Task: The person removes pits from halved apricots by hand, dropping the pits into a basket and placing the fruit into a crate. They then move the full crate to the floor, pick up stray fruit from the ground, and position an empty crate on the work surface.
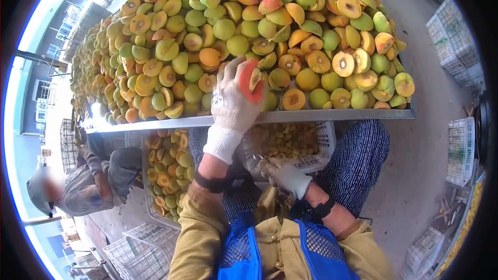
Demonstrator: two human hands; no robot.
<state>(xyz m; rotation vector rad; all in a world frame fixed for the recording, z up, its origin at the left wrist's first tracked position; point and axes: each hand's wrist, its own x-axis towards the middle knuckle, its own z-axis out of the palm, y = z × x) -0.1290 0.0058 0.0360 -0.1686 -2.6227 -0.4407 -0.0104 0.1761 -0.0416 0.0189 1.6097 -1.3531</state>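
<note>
- Gripping a red-edged cut fruit (255, 80) at its thumb side, the gloved left hand (236, 96) is over the near edge of the fruit heap (223, 31).
- The gloved right hand (286, 175) is curled and blurred at the near side of a white basket (326, 142) of cut pieces; whether it holds anything, I cannot tell.
- A metal rim (311, 115) runs between heap and basket, crossed by the left wrist.
- Patterned trouser legs (363, 150) flank the basket.
- Left: a fruit-filled crate (168, 176), then a capped person (91, 189).
- Right: stacked crates (454, 36) on the floor.
</note>
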